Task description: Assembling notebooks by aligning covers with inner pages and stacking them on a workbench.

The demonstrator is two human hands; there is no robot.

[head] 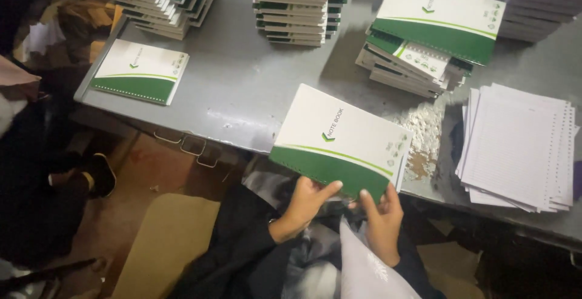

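Notebook (339, 143) sits clamped by its green lower edge in our left hand (305, 202) and right hand (382, 214), over the table's (242, 87) near rim. Beyond it we see loose ruled sheets (518, 147) at right, then notebook stacks (297, 8) farther back.

1. Left hand (305, 204) and right hand (381, 212) both grip the lower edge of a green-and-white notebook (339, 143)
2. It is tilted over the grey table's (242, 87) edge
3. Lined sheets (518, 147) lie to the right (loose, punched along one side)
4. Notebook stacks (300, 8) stand behind
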